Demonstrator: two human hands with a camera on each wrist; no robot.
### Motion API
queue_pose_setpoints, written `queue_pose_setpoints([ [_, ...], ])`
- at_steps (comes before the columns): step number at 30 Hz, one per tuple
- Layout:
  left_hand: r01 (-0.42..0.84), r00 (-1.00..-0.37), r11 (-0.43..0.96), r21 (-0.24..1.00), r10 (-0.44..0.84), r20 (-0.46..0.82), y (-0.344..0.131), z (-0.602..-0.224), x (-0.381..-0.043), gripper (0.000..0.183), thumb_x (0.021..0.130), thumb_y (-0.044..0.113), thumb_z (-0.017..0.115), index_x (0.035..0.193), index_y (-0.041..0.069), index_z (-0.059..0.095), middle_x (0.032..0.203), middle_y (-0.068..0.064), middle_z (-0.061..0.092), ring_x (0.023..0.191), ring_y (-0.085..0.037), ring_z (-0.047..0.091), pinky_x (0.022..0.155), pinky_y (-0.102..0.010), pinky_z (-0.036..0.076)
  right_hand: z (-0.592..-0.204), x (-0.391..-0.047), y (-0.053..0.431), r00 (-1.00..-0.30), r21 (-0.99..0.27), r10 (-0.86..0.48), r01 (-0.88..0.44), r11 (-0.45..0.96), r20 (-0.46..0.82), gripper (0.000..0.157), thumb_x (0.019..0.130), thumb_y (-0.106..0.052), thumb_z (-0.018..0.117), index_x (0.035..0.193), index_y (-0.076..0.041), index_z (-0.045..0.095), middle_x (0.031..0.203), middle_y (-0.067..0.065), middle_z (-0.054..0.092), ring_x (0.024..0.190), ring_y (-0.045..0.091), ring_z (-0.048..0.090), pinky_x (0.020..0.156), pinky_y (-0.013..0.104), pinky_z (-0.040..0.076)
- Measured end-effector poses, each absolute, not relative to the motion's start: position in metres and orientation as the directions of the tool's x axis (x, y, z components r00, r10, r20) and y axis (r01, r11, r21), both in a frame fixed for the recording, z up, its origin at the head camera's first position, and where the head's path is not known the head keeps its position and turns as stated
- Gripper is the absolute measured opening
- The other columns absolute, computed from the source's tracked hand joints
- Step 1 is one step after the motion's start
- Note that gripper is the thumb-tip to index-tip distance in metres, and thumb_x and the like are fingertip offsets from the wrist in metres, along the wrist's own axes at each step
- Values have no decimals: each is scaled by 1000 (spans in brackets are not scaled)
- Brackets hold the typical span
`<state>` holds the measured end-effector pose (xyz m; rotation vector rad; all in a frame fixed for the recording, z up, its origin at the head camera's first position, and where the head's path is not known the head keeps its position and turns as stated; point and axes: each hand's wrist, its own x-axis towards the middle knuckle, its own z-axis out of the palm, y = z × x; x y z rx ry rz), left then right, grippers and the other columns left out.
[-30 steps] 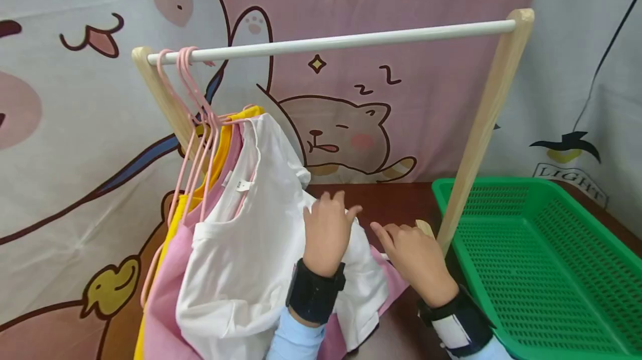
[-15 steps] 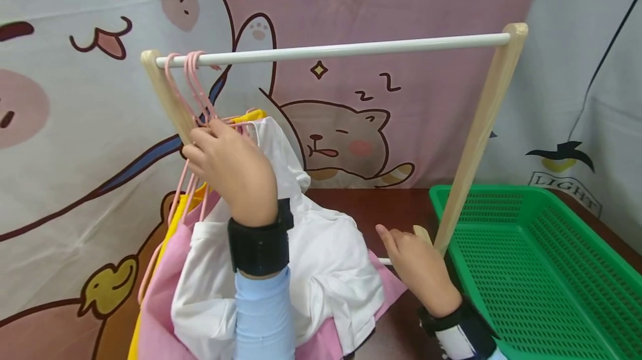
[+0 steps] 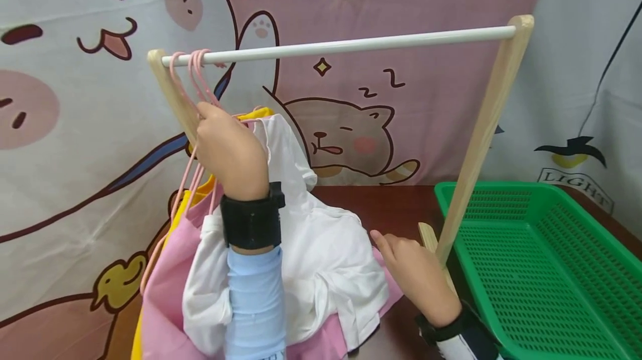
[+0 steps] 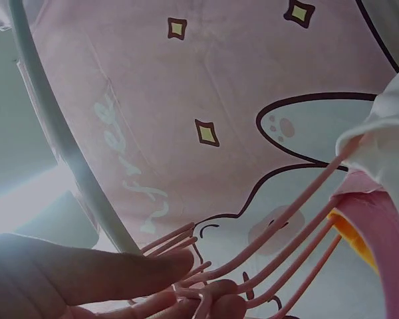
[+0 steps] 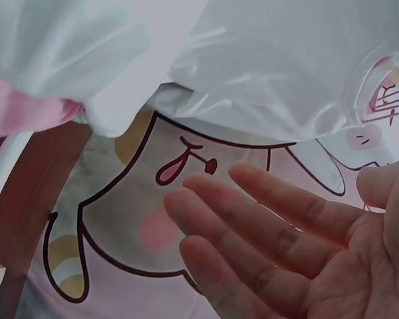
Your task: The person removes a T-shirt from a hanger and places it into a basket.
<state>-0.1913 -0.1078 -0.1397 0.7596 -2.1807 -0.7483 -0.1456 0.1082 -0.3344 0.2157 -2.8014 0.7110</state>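
My left hand [image 3: 232,151] holds the bunched necks of several pink hangers [image 4: 304,199] just below the white rail [image 3: 351,45]. Thumb and fingers close round the pink wires in the left wrist view. The hooks sit over the rail's left end. On the hangers are a white T-shirt [image 3: 331,243] in front, then a pink garment [image 3: 168,287] and a yellow one [image 3: 258,113] behind. My right hand [image 3: 418,279] hovers beside the white shirt's right side, by the right post's foot; the right wrist view shows its fingers extended and nothing in them.
Wooden posts carry the rail: a left post [image 3: 173,103] behind the hangers and a right post [image 3: 484,120]. A green plastic basket [image 3: 491,186] stands to the right on the dark brown table [image 3: 346,197]. A cartoon-printed cloth [image 3: 441,92] hangs behind.
My left hand has moved up and left from in front of the white shirt to the hanger necks and closed on them. The right hand has barely moved.
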Motion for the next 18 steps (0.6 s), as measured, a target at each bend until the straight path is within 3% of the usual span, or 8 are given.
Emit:
queue_pose_setpoints([
  [7, -201, -605, 626, 753, -684, 407, -108, -143, -198, 40, 96, 19, 49, 132, 1, 42, 120, -21, 60, 106, -34, 62, 96, -41, 47, -337, -139, 107, -951, -451, -71, -207, 868, 300, 37, 95, -39, 47, 67, -17, 56, 55, -1, 51, 63, 22, 62, 53, 32, 40],
  [14, 12, -537, 630, 776, -651, 537, -107, -137, -188, 26, 92, 13, 55, 117, 2, 56, 112, -16, 65, 100, -28, 64, 91, -35, 51, -337, -137, 110, -944, -447, -89, -232, 864, 318, 42, 96, -41, 45, 62, -17, 49, 51, -4, 39, 53, 15, 48, 51, 28, 36],
  [18, 69, -545, 643, 763, -616, 569, -100, -127, -181, 24, 91, 14, 57, 114, 5, 57, 112, -13, 66, 100, -22, 65, 91, -30, 51, -335, -135, 112, -947, -449, -84, -224, 865, 311, 43, 96, -40, 46, 61, -16, 46, 50, -3, 38, 53, 14, 49, 52, 28, 36],
])
